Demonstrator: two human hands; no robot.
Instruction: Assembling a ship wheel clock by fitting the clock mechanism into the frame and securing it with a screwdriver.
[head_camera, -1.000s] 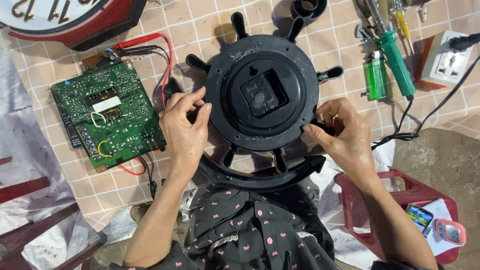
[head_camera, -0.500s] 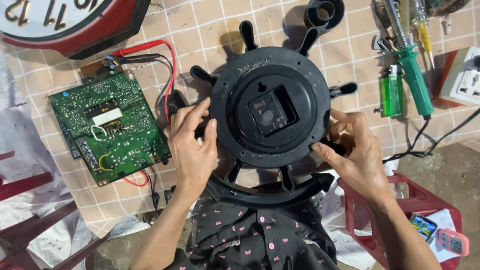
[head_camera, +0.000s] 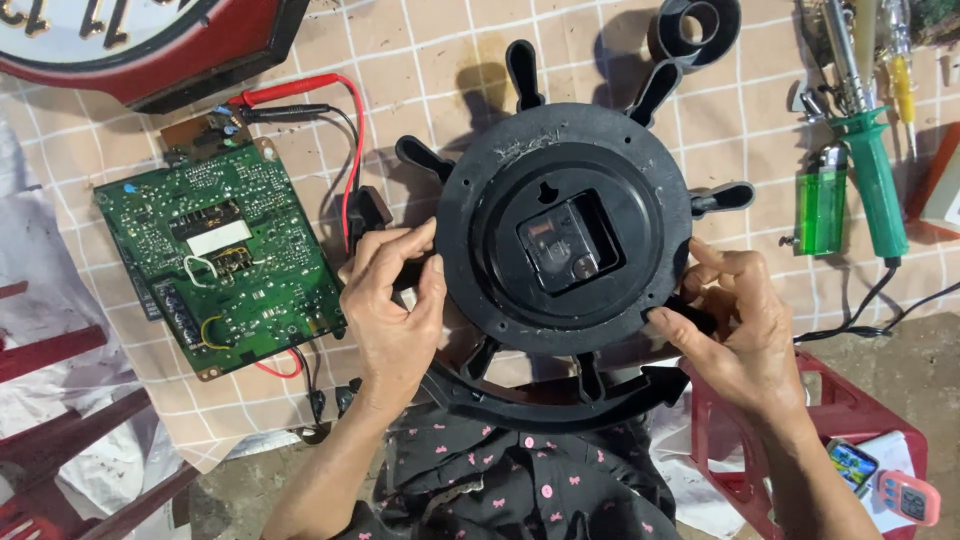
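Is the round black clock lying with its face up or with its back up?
Back up. The black clock shows its square movement box and hanging slot; no dial is visible.

My hands hold a black clock back (head_camera: 565, 240); beside it lie a green circuit board (head_camera: 220, 260), red and black probe leads (head_camera: 300, 100), a green lighter (head_camera: 822, 200), a green-handled soldering iron (head_camera: 875, 180), beige checked tiles (head_camera: 440, 60), my black pink-bowed shirt (head_camera: 520, 485)

A checked tan cloth (head_camera: 440, 60) (stained near the middle) carries a green circuit board (head_camera: 225, 262), green lighter (head_camera: 822, 198), soldering iron (head_camera: 872, 165) and tape roll (head_camera: 700, 28).
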